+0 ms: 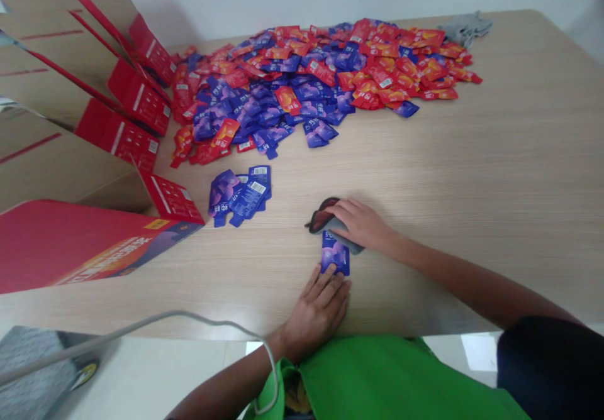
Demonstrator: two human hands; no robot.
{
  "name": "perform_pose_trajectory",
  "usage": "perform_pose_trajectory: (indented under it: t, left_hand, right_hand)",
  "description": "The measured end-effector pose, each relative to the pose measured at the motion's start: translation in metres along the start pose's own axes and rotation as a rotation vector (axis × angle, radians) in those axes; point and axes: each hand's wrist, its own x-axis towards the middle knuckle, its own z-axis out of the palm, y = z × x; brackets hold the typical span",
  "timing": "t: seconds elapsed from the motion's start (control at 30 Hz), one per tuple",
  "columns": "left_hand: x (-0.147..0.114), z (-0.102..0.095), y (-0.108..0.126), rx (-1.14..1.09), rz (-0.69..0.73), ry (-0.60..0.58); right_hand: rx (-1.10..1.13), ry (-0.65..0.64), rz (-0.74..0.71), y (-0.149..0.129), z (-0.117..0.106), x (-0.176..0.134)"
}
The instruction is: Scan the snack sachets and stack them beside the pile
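A purple-blue pouch (335,255) lies flat on the table in front of me. The fingertips of my left hand (319,308) rest stretched out on its near end. Over its far end, my right hand (362,222) grips a folded cloth (346,236), grey with a dark red, black-edged part. The cloth covers that end of the pouch. To the left, several similar pouches (245,195) lie in a small overlapping group, some with barcodes facing up.
A wide heap of red-orange and purple pouches (302,87) spreads along the wall. Open red cardboard boxes (104,234) stand in a row at left. A grey cloth (467,28) lies at the back right. A pale cable (179,313) crosses the front edge.
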Motion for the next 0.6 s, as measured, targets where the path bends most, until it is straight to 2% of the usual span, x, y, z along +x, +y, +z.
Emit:
perform_pose_trajectory:
  t: [0.1, 0.17, 0.23, 0.33, 0.43, 0.5, 0.6]
  left_hand:
    - [0.001, 0.000, 0.000, -0.005, -0.006, 0.020]
    - [0.001, 0.000, 0.001, -0.008, -0.010, 0.033]
    - [0.001, 0.000, 0.001, -0.009, -0.017, 0.037]
    - [0.000, 0.000, 0.001, -0.029, -0.036, 0.016]
    - [-0.001, 0.000, 0.001, -0.055, -0.041, -0.029]
    - [0.000, 0.000, 0.001, -0.040, -0.030, -0.024]
    - [0.001, -0.001, 0.000, -0.011, -0.008, 0.016]
  right_hand:
    - [-0.048, 0.077, 0.064, 0.018, -0.026, 0.024]
    - [-0.018, 0.158, 0.091, 0.010, -0.040, 0.020]
    - [0.046, 0.177, 0.065, -0.011, -0.044, 0.001]
    - [0.144, 0.019, -0.075, -0.048, -0.030, -0.039]
    - [0.172, -0.066, -0.127, -0.065, -0.008, -0.060]
    - [0.165, -0.072, -0.079, -0.058, 0.001, -0.055]
    - [0.101, -0.057, 0.005, -0.029, 0.003, -0.025]
